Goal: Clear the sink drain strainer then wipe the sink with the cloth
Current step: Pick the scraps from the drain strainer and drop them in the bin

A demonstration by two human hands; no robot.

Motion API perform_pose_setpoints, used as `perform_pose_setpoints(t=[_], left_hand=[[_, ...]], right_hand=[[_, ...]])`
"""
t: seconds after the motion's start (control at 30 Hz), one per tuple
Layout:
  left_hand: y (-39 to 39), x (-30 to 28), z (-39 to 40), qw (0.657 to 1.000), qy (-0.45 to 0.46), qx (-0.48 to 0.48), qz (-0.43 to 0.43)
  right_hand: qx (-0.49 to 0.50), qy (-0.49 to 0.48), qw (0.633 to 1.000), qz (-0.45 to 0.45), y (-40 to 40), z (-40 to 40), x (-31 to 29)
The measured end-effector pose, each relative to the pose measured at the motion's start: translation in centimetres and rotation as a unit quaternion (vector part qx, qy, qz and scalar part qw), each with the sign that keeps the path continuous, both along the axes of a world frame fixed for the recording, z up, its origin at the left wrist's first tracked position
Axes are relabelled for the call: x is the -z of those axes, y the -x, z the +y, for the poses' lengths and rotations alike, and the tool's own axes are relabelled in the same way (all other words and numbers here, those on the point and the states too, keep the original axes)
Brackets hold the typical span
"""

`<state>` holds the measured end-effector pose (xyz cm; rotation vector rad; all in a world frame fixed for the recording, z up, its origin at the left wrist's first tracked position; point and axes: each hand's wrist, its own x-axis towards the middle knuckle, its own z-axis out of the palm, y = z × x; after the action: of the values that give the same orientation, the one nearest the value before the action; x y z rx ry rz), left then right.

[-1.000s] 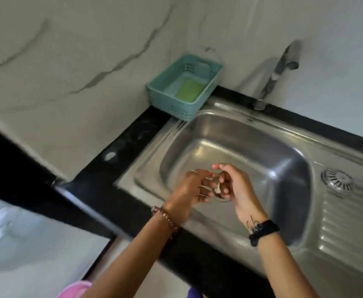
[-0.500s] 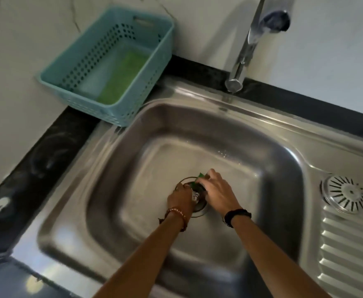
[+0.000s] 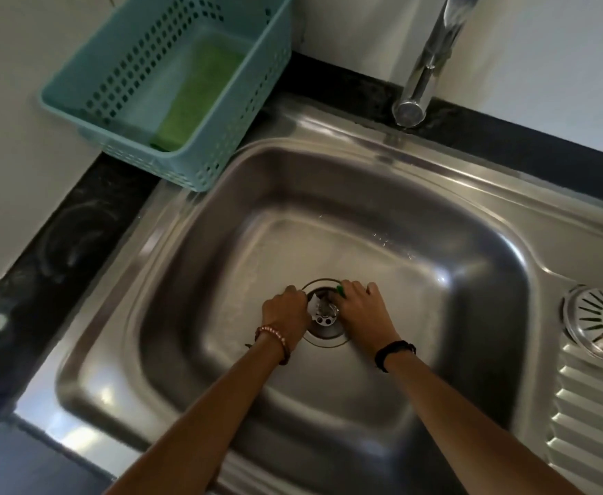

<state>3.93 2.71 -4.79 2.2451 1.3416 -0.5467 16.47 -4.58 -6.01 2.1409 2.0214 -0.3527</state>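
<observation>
Basket behind sink, left.

Both forearms reached forward and down, converging so the hands sat close together, backs up. The left hand was curled, knuckles raised, its fingers bent down and inward toward the right hand; a beaded bracelet circled its wrist. The right hand lay just beside it, fingers bent and spread a little, fingertips pointing away from the body, a dark band on its wrist. A small green bit showed at the right fingertips (whether it was pinched or merely touched could not be told). A narrow gap separated the two hands.
</observation>
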Motion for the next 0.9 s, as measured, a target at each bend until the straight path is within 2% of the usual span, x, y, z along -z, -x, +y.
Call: perform_pose_setpoints(t=[0.1,0.17,0.33,0.4,0.53,0.77,0.9], left_hand=[[0.3,-0.6,0.5,0.999,0.016,-0.033,-0.021],[0.5,-1.0,0.8,0.998,0.028,-0.050,-0.033],[1.3,-1.6,1.2,0.995,0.047,-0.075,-0.034],[1.6,-1.6,1.2,0.995,0.050,-0.078,-0.030],[1.8,-1.4,1.2,0.994,0.060,-0.083,-0.024],[1.7,-1.9,0.6,0.993,0.075,-0.092,-0.019],[2.0,-2.5,0.2,0.992,0.075,-0.101,-0.023]], right_hand=[[0.008,-0.001,1.000,-0.024,0.6,-0.2,-0.4],[0.025,0.019,0.999,0.020,0.7,-0.6,0.3],[0.133,-0.029,0.982,0.130,1.1,-0.8,0.6],[0.132,-0.033,0.976,0.168,1.5,-0.6,0.5],[0.122,0.025,0.981,0.147,2.4,0.1,1.3],[0.137,0.037,0.987,0.079,3.1,0.5,1.7],[0.089,0.052,0.994,0.047,3.0,0.5,1.6]])
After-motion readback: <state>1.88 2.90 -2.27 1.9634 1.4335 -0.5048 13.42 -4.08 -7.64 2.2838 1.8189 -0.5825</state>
